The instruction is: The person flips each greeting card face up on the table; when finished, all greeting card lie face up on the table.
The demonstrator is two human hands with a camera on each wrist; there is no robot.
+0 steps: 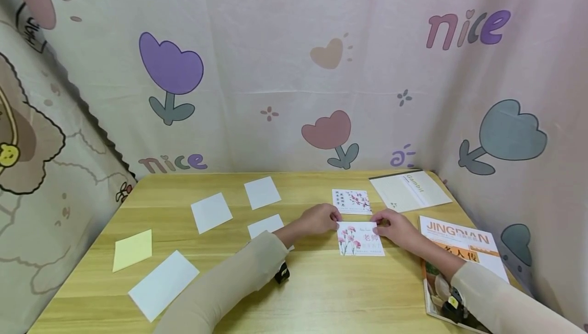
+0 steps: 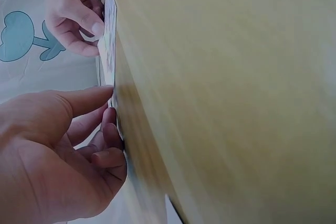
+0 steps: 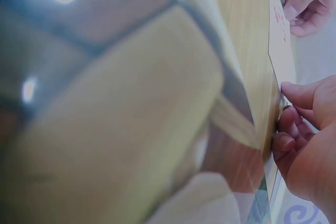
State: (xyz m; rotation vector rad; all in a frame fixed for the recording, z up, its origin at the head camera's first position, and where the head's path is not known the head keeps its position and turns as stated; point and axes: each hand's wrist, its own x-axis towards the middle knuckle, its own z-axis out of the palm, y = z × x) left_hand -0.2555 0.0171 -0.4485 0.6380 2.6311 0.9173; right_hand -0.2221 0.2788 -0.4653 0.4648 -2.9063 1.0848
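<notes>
Nearby, on the wooden table point(image 1: 321, 293), the flower card point(image 1: 361, 239) lay flat, with the left hand point(image 1: 319, 219) pinching its upper left corner and the right hand point(image 1: 397, 225) pinching its upper right edge. It looked light, thin and easily bent, so the edges seemed the best place to take it. Only the left wrist view showed the fingertips point(image 2: 109, 129) curled at the card's edge; only the head view showed the second flower card point(image 1: 351, 201) and notebook point(image 1: 410, 191) farther back.

Flower card point(image 1: 360, 239) lies on the table point(image 1: 321, 293) between both hands; second card point(image 1: 351, 201) behind it; magazine point(image 1: 459, 252) right.
</notes>
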